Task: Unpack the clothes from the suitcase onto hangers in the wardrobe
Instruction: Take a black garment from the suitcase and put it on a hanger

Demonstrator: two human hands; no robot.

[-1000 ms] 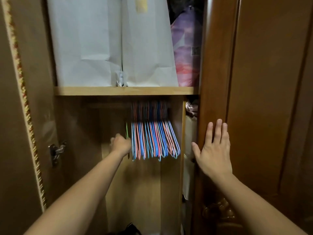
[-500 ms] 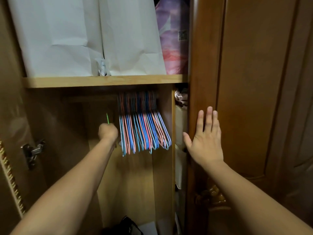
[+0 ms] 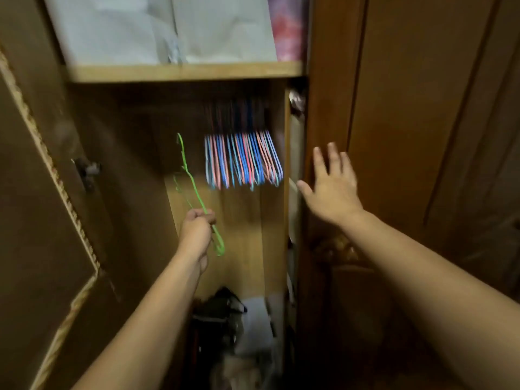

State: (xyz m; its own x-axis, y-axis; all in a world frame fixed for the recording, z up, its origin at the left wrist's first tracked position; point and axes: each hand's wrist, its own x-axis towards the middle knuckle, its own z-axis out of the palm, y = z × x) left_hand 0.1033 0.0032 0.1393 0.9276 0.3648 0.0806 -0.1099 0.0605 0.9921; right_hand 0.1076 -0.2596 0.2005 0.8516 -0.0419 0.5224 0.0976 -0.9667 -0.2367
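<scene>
My left hand [image 3: 197, 230] grips a thin green wire hanger [image 3: 191, 178] by one arm, low inside the open wardrobe; its hook points up and left. A tight row of several blue and pink hangers [image 3: 243, 160] hangs from the rail under the shelf, up and to the right of that hand. My right hand [image 3: 332, 187] is spread flat, fingers straight, at the edge of the wardrobe's middle post [image 3: 323, 108]. No suitcase or clothes from it are in view.
A wooden shelf [image 3: 185, 71] above the rail carries pale paper bags [image 3: 157, 26] and a pink-purple bag [image 3: 287, 26]. Dark items and white things [image 3: 228, 327] lie on the wardrobe floor. The left door [image 3: 42, 220] stands open; a closed door panel [image 3: 422, 136] fills the right.
My left hand has pulled the green hanger off the rail and brought it down and towards me. The camera has tilted down. My right hand stays by the post.
</scene>
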